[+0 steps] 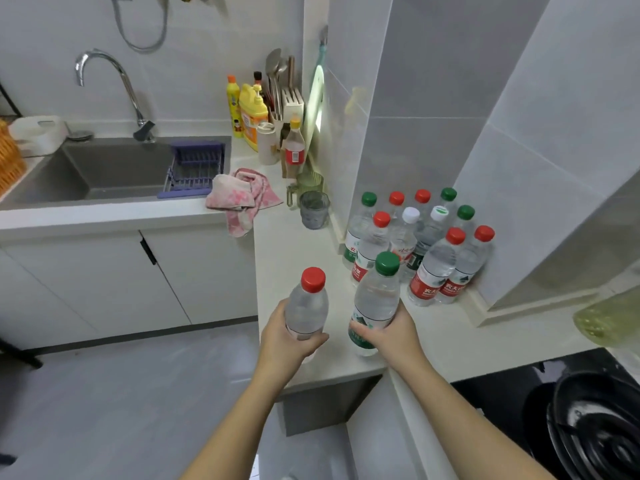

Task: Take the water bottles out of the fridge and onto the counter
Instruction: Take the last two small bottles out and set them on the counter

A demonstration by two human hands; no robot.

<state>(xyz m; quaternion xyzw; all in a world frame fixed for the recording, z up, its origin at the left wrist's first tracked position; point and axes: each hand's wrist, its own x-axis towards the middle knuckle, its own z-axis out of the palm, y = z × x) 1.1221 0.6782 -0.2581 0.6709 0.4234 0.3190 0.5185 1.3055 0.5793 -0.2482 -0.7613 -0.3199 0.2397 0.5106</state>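
My left hand grips a clear water bottle with a red cap around its lower half, upright over the front edge of the white counter. My right hand grips a green-capped water bottle with a green label, held upright just right of the first. Behind them, several water bottles with red, green and white caps stand grouped on the counter in the tiled corner. The fridge is out of view.
A grey sink with a tap and a purple rack lies at left. A pink cloth, two glass cups and detergent bottles occupy the counter's back. A black hob with a pan sits at lower right.
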